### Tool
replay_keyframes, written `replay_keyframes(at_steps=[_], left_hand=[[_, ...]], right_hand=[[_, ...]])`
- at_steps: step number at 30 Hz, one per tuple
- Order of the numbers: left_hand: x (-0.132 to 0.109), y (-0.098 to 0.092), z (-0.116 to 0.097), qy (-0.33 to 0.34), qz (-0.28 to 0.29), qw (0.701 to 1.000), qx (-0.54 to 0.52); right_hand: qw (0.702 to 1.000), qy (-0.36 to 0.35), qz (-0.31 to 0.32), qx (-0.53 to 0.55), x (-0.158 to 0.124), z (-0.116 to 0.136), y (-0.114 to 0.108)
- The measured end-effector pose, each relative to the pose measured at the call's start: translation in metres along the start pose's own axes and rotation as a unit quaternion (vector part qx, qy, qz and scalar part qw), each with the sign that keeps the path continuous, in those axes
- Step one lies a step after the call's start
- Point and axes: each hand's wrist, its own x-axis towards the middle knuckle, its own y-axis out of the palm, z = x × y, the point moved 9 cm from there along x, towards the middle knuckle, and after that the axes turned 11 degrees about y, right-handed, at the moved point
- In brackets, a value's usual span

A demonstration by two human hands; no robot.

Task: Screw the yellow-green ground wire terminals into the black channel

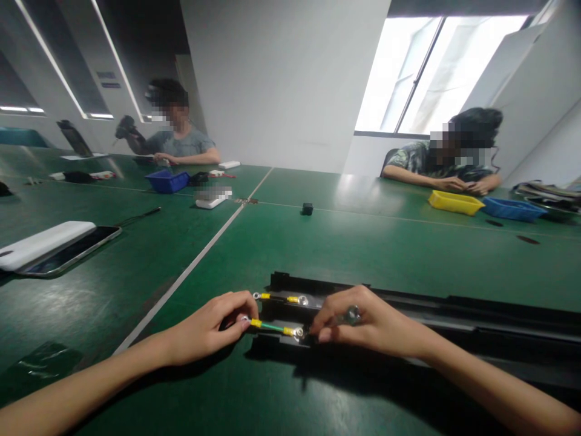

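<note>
A long black rail-like part lies across the green table in front of me. My left hand pinches the left end of a short green wire with yellow sleeves and ring terminals. My right hand is closed at the wire's right terminal, with a small silver screw or nut between its fingers. A second wire with yellow sleeves lies on the black part just behind.
A phone and a white slab lie at the left. A small black cube sits mid-table. Two other people sit at the far side, near blue bins and a yellow bin.
</note>
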Motion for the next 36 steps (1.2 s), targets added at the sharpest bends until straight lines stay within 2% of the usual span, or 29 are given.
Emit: replay_keyframes(at_steps=[6, 10, 23, 36], left_hand=[[0.001, -0.001, -0.001, 0.004, -0.003, 1.0, 0.001], [0.0, -0.002, -0.001, 0.005, 0.0, 1.0, -0.002], [0.0, 0.0, 0.001, 0.005, -0.003, 1.0, 0.002], [-0.001, 0.0, 0.003, 0.002, -0.003, 1.0, -0.01]], right_hand=[[0.997, 0.047, -0.038, 0.051, -0.001, -0.013, -0.006], [0.996, 0.047, -0.048, 0.051, -0.002, -0.01, -0.009], [0.995, 0.088, -0.023, 0.035, 0.0, -0.022, -0.003], [0.997, 0.068, -0.02, -0.006, 0.0, -0.015, -0.003]])
